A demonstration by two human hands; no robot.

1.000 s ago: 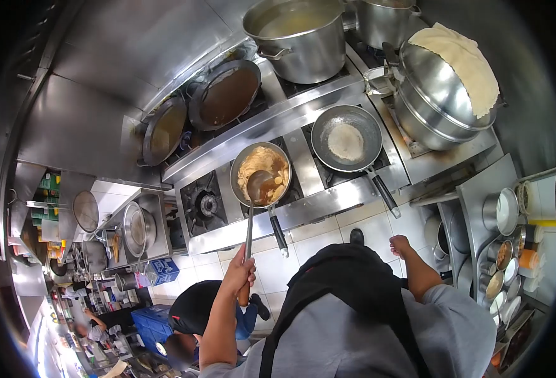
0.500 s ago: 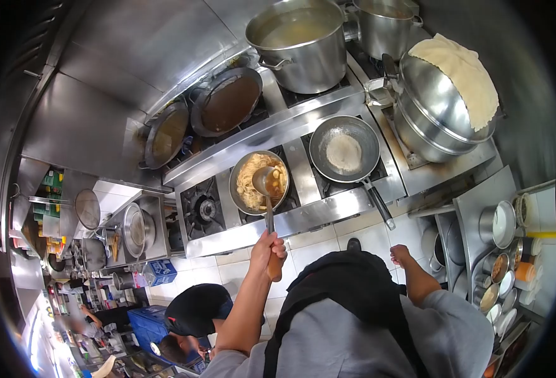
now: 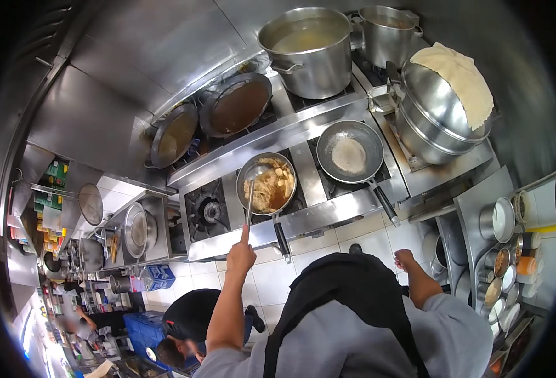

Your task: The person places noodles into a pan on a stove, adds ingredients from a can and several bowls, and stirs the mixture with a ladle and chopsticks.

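Observation:
My left hand (image 3: 241,258) is closed around the orange-brown grip of a long metal ladle (image 3: 250,205). The ladle's bowl rests at the upper left inside a frying pan (image 3: 282,239), in pale strands and chunks of food (image 3: 275,189) with brown liquid. This pan sits on a burner, its black handle pointing toward me. Off to the right, away from the stove, my right hand (image 3: 404,258) hangs with curled fingers and nothing visible in them. Nearest to it is the handle of a second frying pan (image 3: 372,143), which has a whitish patch in its middle.
Large stockpots (image 3: 319,69) and two dark woks (image 3: 237,107) of liquid stand along the back. A domed steamer (image 3: 432,88) with a cloth (image 3: 460,75) is at right. A bare burner (image 3: 210,211) lies left of the pan. Another person (image 3: 193,315) bends down at lower left.
My left hand has moved left, and the ladle's bowl has shifted from the pan's right side to its upper left. The pan's handle is now uncovered. My right hand has barely moved.

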